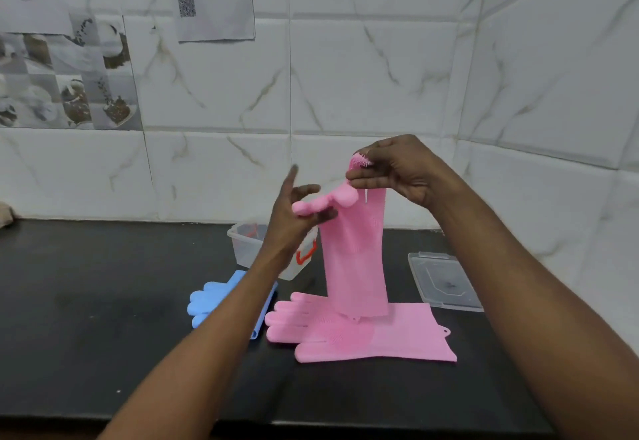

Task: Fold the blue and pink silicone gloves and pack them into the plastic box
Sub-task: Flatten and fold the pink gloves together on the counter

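Observation:
A pink silicone glove (pixel 354 260) hangs cuff-down above the black counter, its cuff touching a second pink glove (pixel 380 336) that lies flat with fingers pointing left. My right hand (pixel 397 171) pinches the hanging glove near its finger end. My left hand (pixel 294 213) grips that glove's fingers, pulled out to the left. A blue glove (pixel 214 298) lies flat to the left, partly hidden by my left forearm. The clear plastic box (pixel 245 249) with an orange latch stands behind my left hand, mostly hidden.
The box's clear lid (pixel 442 282) lies flat on the counter to the right. A white tiled wall (pixel 380 76) rises behind the counter and turns a corner at the right. The counter's front edge (pixel 311 422) runs along the bottom.

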